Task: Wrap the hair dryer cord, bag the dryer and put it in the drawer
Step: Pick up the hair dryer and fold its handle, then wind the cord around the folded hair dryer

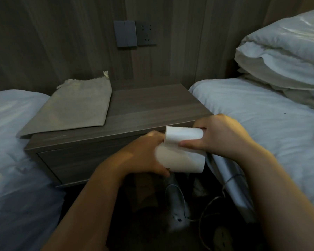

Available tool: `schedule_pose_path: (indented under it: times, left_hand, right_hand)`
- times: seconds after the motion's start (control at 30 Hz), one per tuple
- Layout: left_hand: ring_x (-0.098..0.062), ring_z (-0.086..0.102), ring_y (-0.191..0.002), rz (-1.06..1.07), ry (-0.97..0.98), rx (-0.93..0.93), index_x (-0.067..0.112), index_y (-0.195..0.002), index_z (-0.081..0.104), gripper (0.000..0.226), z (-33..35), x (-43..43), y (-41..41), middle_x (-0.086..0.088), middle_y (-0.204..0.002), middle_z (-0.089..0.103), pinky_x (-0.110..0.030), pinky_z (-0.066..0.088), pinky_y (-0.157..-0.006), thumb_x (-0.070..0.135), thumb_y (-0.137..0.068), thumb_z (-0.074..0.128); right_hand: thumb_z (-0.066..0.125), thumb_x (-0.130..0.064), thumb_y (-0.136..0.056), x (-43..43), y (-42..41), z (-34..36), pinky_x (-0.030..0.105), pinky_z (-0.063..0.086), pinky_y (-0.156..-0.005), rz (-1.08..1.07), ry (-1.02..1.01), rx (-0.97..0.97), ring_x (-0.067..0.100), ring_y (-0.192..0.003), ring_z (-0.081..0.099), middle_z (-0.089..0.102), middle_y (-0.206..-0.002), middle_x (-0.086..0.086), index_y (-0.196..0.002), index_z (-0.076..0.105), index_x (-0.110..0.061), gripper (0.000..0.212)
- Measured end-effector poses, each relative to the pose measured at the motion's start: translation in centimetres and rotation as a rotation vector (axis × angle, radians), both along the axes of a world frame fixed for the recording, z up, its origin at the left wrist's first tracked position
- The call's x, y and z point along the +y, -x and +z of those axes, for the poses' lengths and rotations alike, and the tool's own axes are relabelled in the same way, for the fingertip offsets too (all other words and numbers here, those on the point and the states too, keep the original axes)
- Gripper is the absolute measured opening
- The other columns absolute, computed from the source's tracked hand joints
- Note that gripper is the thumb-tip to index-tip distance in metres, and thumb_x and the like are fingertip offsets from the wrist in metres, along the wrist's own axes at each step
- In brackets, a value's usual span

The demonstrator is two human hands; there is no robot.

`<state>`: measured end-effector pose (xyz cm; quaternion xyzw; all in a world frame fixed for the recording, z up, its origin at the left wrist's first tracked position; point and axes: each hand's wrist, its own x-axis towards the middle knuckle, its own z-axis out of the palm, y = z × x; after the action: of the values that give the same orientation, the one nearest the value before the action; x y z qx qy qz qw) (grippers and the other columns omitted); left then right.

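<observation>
Hands, left (149, 153) and right (219, 134), both gripping white hair dryer (181, 153); cloth bag (76, 107) flat on table (152, 105).

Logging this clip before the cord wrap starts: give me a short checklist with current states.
1. Dryer held: ok, left hand and right hand both grip it.
2. Cord wrapped: not ok, it hangs loose toward the floor.
3. Plug free of the socket: ok, nothing is plugged in there.
4. Bag at hand: ok, it lies flat on the nightstand.
5. Bag mouth open: cannot tell.
6. Drawer open: not ok, its front looks shut.
</observation>
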<state>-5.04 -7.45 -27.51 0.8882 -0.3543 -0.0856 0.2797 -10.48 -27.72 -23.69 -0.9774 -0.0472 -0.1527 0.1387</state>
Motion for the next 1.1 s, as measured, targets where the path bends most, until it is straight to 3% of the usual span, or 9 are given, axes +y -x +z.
schedule_pose_path:
  times: [0.1,0.2,0.37,0.53,0.67,0.77,0.9,1.0,1.1]
  left_hand:
    - [-0.006,0.05,-0.112,-0.006,-0.011,-0.034,0.037,-0.125,0.05,0.081,0.3,0.4,0.0,0.013,-0.122,0.05,-0.022,0.042,-0.092,0.037,-0.053,0.087]
    - [0.0,0.056,-0.107,0.009,0.166,0.025,0.042,-0.121,0.054,0.075,0.6,0.8,0.0,0.019,-0.119,0.059,-0.022,0.048,-0.088,0.036,-0.054,0.087]
    - [0.004,0.057,-0.084,0.102,0.41,0.255,0.044,-0.092,0.058,0.045,0.4,1.2,0.0,0.021,-0.095,0.058,-0.008,0.045,-0.062,0.022,-0.061,0.084]
    - [-0.018,0.063,-0.089,0.208,0.737,0.584,0.032,-0.093,0.065,0.053,0.1,1.7,-0.7,0.0,-0.097,0.065,-0.031,0.054,-0.069,0.033,-0.04,0.077]
    - [-0.027,0.063,-0.093,0.264,0.881,0.773,0.026,-0.103,0.06,0.061,0.3,1.7,-0.9,-0.006,-0.106,0.062,-0.036,0.056,-0.059,0.038,-0.045,0.073]
    - [-0.027,0.065,-0.088,0.311,0.951,0.897,0.026,-0.106,0.059,0.052,0.2,1.4,-0.6,-0.008,-0.106,0.064,-0.032,0.055,-0.054,0.038,-0.056,0.07]
    - [-0.029,0.068,-0.066,0.336,1.004,1.021,0.021,-0.1,0.06,0.043,0.6,0.3,0.1,-0.012,-0.085,0.068,-0.031,0.055,-0.053,0.041,-0.061,0.063]
    - [-0.03,0.067,-0.064,0.339,1.056,1.098,0.02,-0.102,0.06,0.043,0.7,-0.6,0.6,-0.013,-0.085,0.068,-0.031,0.054,-0.056,0.044,-0.066,0.06]
    - [-0.031,0.066,-0.066,0.354,1.119,1.097,0.02,-0.098,0.061,0.037,0.7,-1.3,0.7,-0.012,-0.078,0.07,-0.031,0.055,-0.054,0.043,-0.07,0.061]
  right_hand:
    - [0.052,-0.076,-0.051,0.2,0.0,0.0,0.037,0.049,-0.063,0.003,-0.032,0.01,0.016,-0.069,0.057,0.061,-0.063,-0.004,-0.064,0.062,-0.023,0.056]
    - [0.061,-0.072,-0.051,-0.2,-0.5,0.0,0.035,0.047,-0.061,-0.05,-0.134,0.012,0.015,-0.067,0.057,0.059,-0.061,-0.005,-0.059,0.059,-0.026,0.046]
    - [0.06,-0.055,-0.074,-1.9,-1.2,-0.6,0.034,0.046,-0.067,-0.131,-0.426,-0.215,0.017,-0.073,0.06,0.067,-0.074,0.001,-0.08,0.068,-0.019,0.037]
    - [0.048,-0.035,-0.092,-3.3,-1.3,-0.6,0.041,0.05,-0.068,-0.096,-0.715,-0.212,0.024,-0.065,0.061,0.065,-0.07,0.011,-0.086,0.065,-0.009,0.031]
    - [0.047,-0.017,-0.095,-2.4,-1.7,-0.6,0.029,0.045,-0.052,0.025,-0.994,-0.082,0.019,-0.043,0.052,0.059,-0.054,0.009,-0.093,0.064,-0.008,0.019]
    - [0.045,-0.012,-0.095,-1.7,-2.5,-1.4,0.025,0.037,-0.046,-0.036,-0.908,-0.193,0.012,-0.037,0.041,0.049,-0.048,0.007,-0.083,0.063,-0.016,0.022]
    - [0.044,-0.014,-0.095,-1.0,-3.4,-2.9,0.029,0.035,-0.058,-0.133,-0.686,-0.321,0.007,-0.05,0.048,0.052,-0.055,-0.003,-0.084,0.064,-0.017,0.023]
    - [0.039,-0.015,-0.096,-0.4,-3.5,-3.9,0.031,0.032,-0.06,-0.173,-0.468,-0.287,0.031,-0.07,0.057,0.056,-0.069,0.006,-0.086,0.053,-0.014,0.016]
    - [0.033,-0.023,-0.097,0.6,-3.2,-4.4,0.042,0.043,-0.064,-0.212,-0.302,-0.16,0.046,-0.083,0.06,0.064,-0.09,0.028,-0.109,0.045,-0.008,0.023]
